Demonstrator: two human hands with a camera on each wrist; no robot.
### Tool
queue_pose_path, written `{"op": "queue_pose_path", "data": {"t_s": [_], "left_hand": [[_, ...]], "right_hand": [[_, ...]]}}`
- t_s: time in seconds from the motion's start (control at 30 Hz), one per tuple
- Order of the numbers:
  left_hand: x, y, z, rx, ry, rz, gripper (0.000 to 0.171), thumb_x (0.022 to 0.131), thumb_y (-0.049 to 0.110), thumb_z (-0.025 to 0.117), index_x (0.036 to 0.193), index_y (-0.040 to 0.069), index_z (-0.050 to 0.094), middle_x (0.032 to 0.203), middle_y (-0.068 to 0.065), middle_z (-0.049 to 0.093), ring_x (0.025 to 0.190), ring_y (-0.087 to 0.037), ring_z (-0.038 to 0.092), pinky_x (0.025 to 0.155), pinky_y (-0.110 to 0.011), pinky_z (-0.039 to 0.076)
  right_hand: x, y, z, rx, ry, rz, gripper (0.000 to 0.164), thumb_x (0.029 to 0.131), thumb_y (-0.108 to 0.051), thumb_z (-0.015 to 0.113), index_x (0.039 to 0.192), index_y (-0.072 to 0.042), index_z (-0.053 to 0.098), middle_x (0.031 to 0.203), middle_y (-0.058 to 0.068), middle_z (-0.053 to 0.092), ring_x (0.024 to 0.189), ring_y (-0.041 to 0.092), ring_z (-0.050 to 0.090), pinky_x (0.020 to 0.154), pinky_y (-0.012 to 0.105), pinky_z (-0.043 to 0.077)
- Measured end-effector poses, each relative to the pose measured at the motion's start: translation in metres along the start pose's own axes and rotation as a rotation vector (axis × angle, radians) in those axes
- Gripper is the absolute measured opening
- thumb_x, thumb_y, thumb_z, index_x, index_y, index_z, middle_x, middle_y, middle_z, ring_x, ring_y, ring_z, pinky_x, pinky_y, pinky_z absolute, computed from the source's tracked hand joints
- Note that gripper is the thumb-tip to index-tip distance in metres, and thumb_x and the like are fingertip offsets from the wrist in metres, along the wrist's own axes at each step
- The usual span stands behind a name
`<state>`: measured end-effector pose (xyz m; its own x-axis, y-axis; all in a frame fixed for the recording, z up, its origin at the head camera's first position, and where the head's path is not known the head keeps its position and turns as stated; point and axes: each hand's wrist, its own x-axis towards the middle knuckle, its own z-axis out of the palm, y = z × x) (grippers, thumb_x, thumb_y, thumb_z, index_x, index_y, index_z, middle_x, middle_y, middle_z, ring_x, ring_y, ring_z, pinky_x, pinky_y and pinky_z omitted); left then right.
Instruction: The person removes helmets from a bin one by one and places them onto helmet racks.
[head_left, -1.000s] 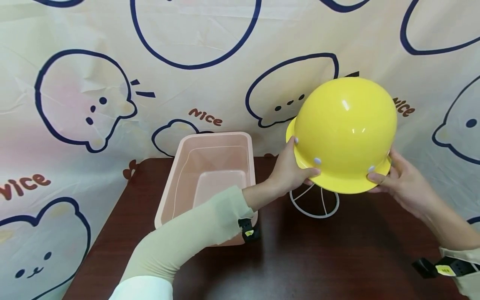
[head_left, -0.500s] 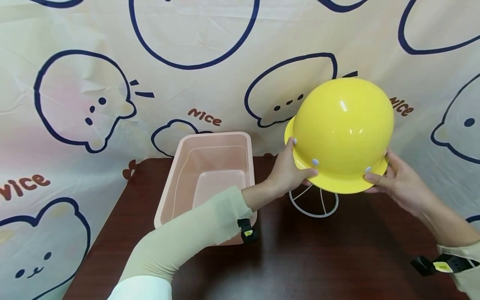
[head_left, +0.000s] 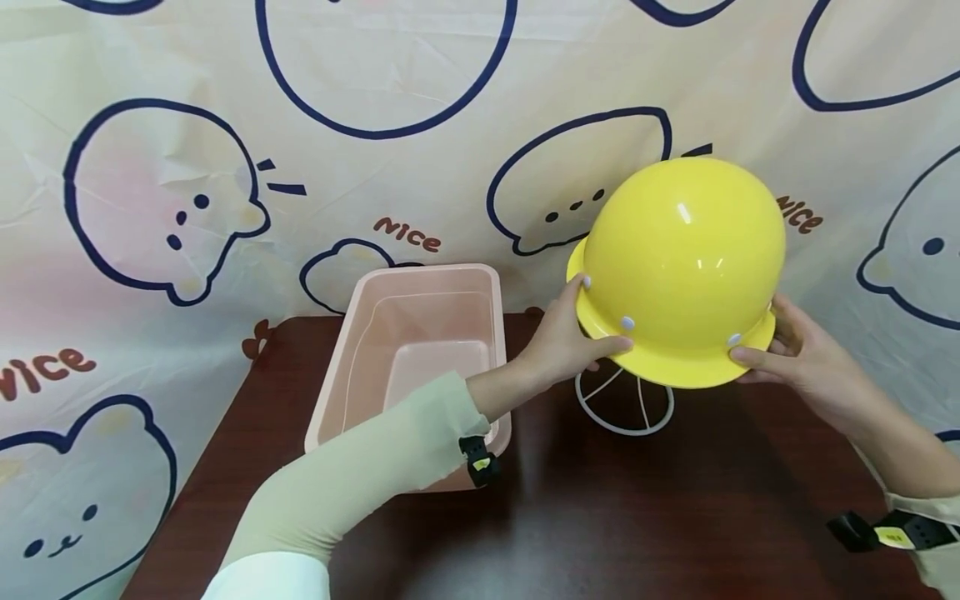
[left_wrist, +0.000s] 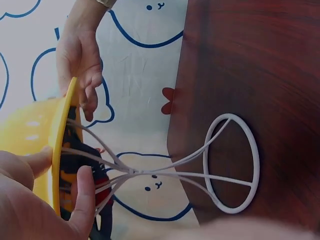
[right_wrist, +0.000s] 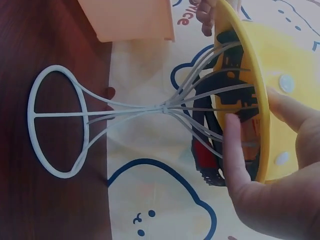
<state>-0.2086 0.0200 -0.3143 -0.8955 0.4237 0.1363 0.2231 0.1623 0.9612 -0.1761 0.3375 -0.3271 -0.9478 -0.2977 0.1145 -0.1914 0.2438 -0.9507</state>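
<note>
A yellow hard hat (head_left: 686,258) rests over the top of a white wire stand (head_left: 626,432), whose ring base is on the table. My left hand (head_left: 558,337) holds the brim on the left side, thumb on top and fingers partly hidden below. On the right side, my right hand (head_left: 813,367) pinches the brim, its thumb beside a white rivet. In the left wrist view, dark straps (left_wrist: 75,175) show inside the hat among the stand's wires (left_wrist: 132,171). A red and black part (right_wrist: 206,160) hangs below the brim in the right wrist view.
A pink plastic bin (head_left: 348,367) stands to the left, partly behind my left forearm. The dark brown wooden table (head_left: 600,517) ends at a hanging cloth (head_left: 420,192) printed with cartoon bears. A black wrist device (head_left: 480,461) is strapped on each sleeve.
My left hand has shifted slightly left along with its wrist, and less of its fingers shows below the brim. The hat appears slightly further left in the head view, as does the background.
</note>
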Motion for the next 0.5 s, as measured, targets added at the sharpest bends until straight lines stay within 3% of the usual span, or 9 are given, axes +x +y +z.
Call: {"op": "queue_pose_path", "data": {"t_s": [0.17,0.27,0.4,0.5], "left_hand": [[-0.001,0.003,-0.012,0.04,-0.014,-0.002,0.062,0.093,0.021,0.076,0.145,0.009,0.043,0.098,-0.006,0.067,0.064,-0.022,0.067,0.06,-0.036,0.062],[-0.002,0.006,-0.02,0.054,-0.002,-0.034,0.058,0.099,0.022,0.07,0.148,0.007,0.043,0.103,-0.01,0.067,0.07,-0.024,0.07,0.062,-0.036,0.062],[-0.008,0.012,-0.04,0.105,0.057,-0.091,0.062,0.102,0.025,0.064,0.154,0.004,0.037,0.125,-0.019,0.056,0.069,-0.026,0.071,0.068,-0.033,0.063],[-0.014,0.016,-0.065,0.17,0.091,-0.126,0.063,0.103,0.029,0.063,0.155,0.005,0.036,0.138,-0.021,0.048,0.07,-0.028,0.071,0.074,-0.035,0.062]], "right_hand": [[-0.003,-0.003,-0.003,-0.174,0.043,0.06,0.076,0.102,-0.001,0.058,0.163,-0.027,0.021,0.133,-0.004,0.055,0.106,0.008,0.064,0.074,0.029,0.061],[-0.005,-0.007,-0.006,-0.288,0.034,0.106,0.079,0.103,-0.01,0.059,0.164,-0.031,0.014,0.142,0.0,0.048,0.113,0.014,0.059,0.076,0.025,0.058],[-0.005,-0.015,-0.01,-0.425,0.013,0.175,0.088,0.104,-0.023,0.061,0.165,-0.029,-0.002,0.156,0.025,0.029,0.131,0.044,0.041,0.088,0.055,0.055],[-0.003,-0.023,-0.014,-0.531,0.039,0.206,0.095,0.103,-0.031,0.061,0.163,-0.018,-0.012,0.157,0.039,0.017,0.135,0.063,0.026,0.089,0.082,0.04]]}}
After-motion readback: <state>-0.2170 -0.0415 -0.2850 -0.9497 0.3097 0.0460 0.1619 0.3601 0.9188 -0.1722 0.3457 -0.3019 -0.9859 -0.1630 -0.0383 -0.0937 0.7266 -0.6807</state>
